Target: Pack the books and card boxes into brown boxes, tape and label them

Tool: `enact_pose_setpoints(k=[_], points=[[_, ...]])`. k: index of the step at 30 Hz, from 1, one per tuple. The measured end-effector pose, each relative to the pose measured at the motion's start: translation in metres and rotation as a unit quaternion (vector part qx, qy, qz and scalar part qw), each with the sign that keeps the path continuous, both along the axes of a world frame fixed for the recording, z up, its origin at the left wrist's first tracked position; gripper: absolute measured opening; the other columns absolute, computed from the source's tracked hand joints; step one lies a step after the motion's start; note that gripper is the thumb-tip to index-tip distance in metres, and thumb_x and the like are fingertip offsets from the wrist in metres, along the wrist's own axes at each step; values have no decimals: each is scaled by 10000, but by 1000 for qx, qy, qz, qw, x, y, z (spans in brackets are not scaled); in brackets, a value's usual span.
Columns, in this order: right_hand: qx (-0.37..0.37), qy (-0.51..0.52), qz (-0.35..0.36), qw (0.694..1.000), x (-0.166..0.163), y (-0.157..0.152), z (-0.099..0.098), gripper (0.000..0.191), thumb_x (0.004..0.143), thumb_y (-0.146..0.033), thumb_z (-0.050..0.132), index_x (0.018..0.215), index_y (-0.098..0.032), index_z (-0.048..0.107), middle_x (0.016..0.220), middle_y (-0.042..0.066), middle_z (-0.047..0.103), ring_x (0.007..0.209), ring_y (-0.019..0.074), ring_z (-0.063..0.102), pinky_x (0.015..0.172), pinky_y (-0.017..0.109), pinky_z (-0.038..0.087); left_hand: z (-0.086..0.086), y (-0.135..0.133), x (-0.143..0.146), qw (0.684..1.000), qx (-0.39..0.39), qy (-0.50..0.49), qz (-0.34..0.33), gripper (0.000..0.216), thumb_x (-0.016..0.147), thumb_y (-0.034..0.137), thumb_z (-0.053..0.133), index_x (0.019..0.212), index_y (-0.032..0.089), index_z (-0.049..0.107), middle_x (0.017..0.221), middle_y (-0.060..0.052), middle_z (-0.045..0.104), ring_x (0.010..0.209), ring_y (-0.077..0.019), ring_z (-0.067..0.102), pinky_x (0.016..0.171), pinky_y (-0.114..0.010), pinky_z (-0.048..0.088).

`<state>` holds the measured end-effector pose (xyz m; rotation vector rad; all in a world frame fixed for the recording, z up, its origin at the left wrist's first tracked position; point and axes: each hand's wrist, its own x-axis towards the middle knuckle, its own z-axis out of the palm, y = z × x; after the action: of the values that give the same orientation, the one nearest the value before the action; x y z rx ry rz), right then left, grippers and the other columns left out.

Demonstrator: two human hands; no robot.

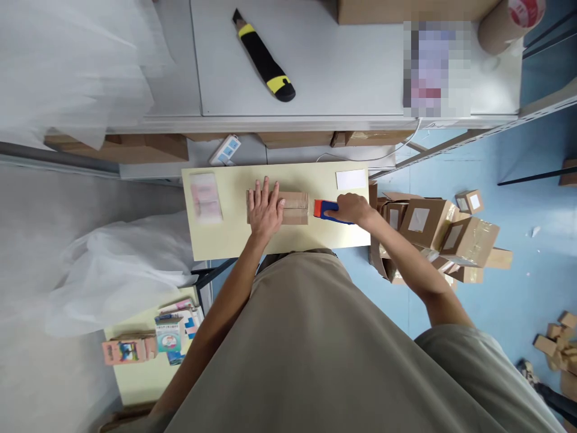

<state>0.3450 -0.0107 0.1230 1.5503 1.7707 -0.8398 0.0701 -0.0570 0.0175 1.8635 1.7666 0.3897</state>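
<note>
A small cardboard box [295, 209] lies flat on the pale yellow table, with a strip of clear tape along its top. My left hand [265, 211] rests flat on the left part of this box, fingers spread, covering some of it. Just off the box's right end, my right hand [351, 209] grips a blue tape dispenser [331, 210] with an orange-red front end. That front end points at the box, with a narrow gap between them. The fingers hide part of the dispenser's body.
A white label [351, 179] and a pinkish packet [206, 198] lie on the table [234, 240]. The shelf beyond holds a box cutter [264, 55] and a tape roll [509, 24]. Taped boxes [428, 222] are piled at the right; white plastic sheeting [130, 270] hangs left.
</note>
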Motion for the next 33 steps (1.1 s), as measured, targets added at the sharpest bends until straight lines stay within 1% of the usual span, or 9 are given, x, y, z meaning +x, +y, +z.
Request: enact_pose_setpoints(k=[3, 7, 10, 13, 16, 20, 25, 29, 33], points=[[30, -1, -6, 1000, -22, -13, -14, 544, 1108, -595, 638, 1315, -116, 790, 1275, 269, 818, 1162, 361, 812, 891, 374, 594, 0, -1, 0, 1000, 3, 5, -6, 714, 1156, 575, 381, 1749, 199, 504, 1888, -117, 301, 1800, -346, 146, 1466, -658, 46], [64, -36, -8, 997, -37, -31, -32, 371, 1149, -398, 585, 1231, -103, 794, 1169, 264, 836, 1075, 335, 821, 865, 386, 567, 0, -1, 0, 1000, 7, 6, -8, 710, 1159, 564, 372, 1748, 188, 503, 1885, -132, 306, 1800, -348, 148, 1461, -662, 61], [74, -45, -40, 995, -36, -42, -37, 425, 1174, -421, 535, 1261, -76, 768, 1177, 269, 831, 1099, 330, 821, 864, 373, 561, 0, -1, -1, 1000, 15, -2, -4, 703, 1158, 569, 380, 1730, 187, 526, 1873, -148, 337, 1796, -350, 169, 1460, -657, 83], [108, -31, -76, 991, -26, -49, -25, 506, 1185, -496, 509, 1301, -58, 736, 1234, 279, 818, 1181, 330, 806, 905, 347, 562, 1, 0, -6, 999, 25, -23, 9, 676, 1169, 564, 348, 1688, 195, 572, 1832, -171, 422, 1777, -344, 253, 1453, -652, 151], [143, -11, -111, 983, -13, -49, 4, 524, 1185, -521, 491, 1352, -67, 693, 1265, 278, 809, 1207, 343, 797, 906, 339, 563, 10, 4, -7, 997, 48, -52, 40, 695, 1190, 584, 255, 1660, 195, 588, 1775, -182, 515, 1738, -328, 363, 1434, -630, 248], [221, 15, -153, 963, 2, -41, 54, 560, 1168, -547, 474, 1471, -90, 589, 1290, 266, 796, 1140, 396, 800, 872, 394, 577, 45, 11, 9, 986, 121, -117, 6, 703, 1203, 605, 234, 1637, 192, 602, 1704, -184, 603, 1681, -300, 472, 1394, -558, 388], [364, 72, -131, 919, 6, -9, 106, 581, 1137, -414, 475, 1579, -38, 445, 1293, 292, 774, 1098, 437, 771, 924, 491, 593, 116, 37, 60, 946, 235, -197, -109, 574, 1221, 515, 307, 1589, 235, 648, 1603, -149, 691, 1580, -268, 590, 1354, -503, 472], [450, 89, -63, 887, -1, 45, 117, 512, 1150, -321, 412, 1585, -54, 453, 1292, 285, 758, 1227, 424, 722, 1109, 571, 537, 156, 70, 103, 911, 294, -245, -157, 541, 1229, 488, 328, 1600, 236, 631, 1591, -144, 693, 1533, -257, 629, 1331, -478, 503], [473, 48, -41, 879, -9, 106, 109, 554, 1137, -288, 440, 1633, -41, 439, 1396, 292, 720, 1378, 414, 640, 1266, 634, 406, 170, 82, 120, 902, 306, -264, -152, 540, 1228, 491, 357, 1619, 213, 605, 1593, -158, 693, 1518, -265, 642, 1313, -479, 521]])
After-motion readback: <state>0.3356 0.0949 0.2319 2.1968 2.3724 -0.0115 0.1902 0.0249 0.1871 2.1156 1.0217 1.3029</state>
